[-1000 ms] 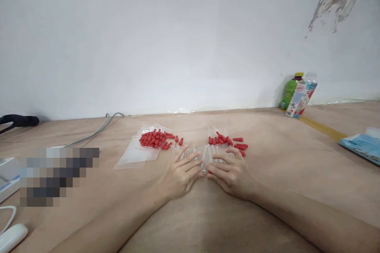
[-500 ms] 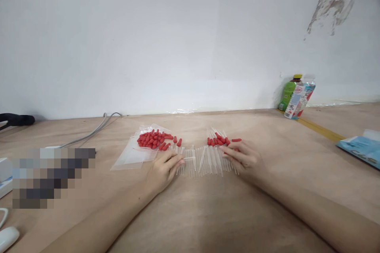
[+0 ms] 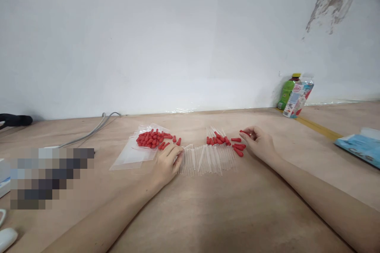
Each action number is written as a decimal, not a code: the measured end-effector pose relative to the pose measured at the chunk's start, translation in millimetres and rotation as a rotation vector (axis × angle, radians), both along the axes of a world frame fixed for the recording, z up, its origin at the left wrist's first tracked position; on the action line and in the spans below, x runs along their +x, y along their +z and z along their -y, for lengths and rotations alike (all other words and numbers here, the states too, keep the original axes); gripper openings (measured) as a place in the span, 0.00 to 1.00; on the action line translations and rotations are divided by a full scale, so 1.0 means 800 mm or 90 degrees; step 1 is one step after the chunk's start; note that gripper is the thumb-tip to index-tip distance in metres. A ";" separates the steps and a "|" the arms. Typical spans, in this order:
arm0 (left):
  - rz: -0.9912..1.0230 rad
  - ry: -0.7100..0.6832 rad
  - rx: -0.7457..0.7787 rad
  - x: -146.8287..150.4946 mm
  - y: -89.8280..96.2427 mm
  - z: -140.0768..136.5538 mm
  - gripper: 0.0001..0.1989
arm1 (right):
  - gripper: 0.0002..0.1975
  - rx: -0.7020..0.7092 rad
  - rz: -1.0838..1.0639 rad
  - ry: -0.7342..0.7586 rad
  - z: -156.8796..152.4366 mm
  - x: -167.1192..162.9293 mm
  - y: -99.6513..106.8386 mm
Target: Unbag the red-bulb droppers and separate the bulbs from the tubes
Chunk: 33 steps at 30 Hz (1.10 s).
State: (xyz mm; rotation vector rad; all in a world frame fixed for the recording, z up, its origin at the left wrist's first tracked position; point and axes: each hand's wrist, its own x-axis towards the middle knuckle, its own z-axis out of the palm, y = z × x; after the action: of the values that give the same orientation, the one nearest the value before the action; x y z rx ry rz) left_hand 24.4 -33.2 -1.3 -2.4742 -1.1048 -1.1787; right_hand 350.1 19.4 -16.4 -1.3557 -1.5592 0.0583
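My left hand [image 3: 170, 162] is closed at the left end of a row of clear dropper tubes [image 3: 208, 160], pinching one clear tube [image 3: 189, 147] that slants out from its fingertips. My right hand [image 3: 259, 142] is raised at the right, with a red rubber bulb [image 3: 244, 132] between thumb and forefinger. Several loose red bulbs [image 3: 238, 152] lie just left of that hand. Behind the row, droppers with red bulbs [image 3: 218, 139] fitted lie bunched, their clear tubes pointing to the wall. A heap of red bulbs [image 3: 151, 139] rests on a plastic bag [image 3: 127, 156] beyond my left hand.
A green bottle [image 3: 286, 93] and a printed carton [image 3: 297, 101] stand by the wall at the back right. A blue packet [image 3: 359, 148] lies at the right edge. Grey cable [image 3: 95, 131], a blurred-out patch [image 3: 50, 178] and a white mouse [image 3: 7, 239] are at the left.
My right hand has moved right and up from the row, now with a red bulb, uncovering loose bulbs. My left hand has shifted slightly left and up, and its tube now tilts.
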 end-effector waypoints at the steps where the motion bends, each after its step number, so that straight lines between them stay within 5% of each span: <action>1: -0.002 -0.007 -0.003 0.000 0.000 0.001 0.06 | 0.12 -0.010 0.002 0.005 -0.001 0.000 -0.001; 11: -0.027 -0.076 -0.017 0.004 0.003 0.016 0.08 | 0.13 -0.062 0.055 0.058 -0.004 0.000 -0.006; 22: -0.292 -0.081 -0.135 -0.020 0.022 0.017 0.31 | 0.13 -0.059 0.130 0.053 0.002 -0.004 0.003; 33: -0.280 -0.059 -0.227 -0.017 0.021 0.006 0.27 | 0.12 -0.015 0.251 0.007 0.009 -0.037 0.012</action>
State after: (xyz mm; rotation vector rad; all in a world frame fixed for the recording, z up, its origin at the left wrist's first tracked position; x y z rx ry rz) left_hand 11.1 -38.4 15.7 -2.8780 -1.1524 -0.4346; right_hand 320.8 12.4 -6.6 -1.4373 -1.8971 -0.1957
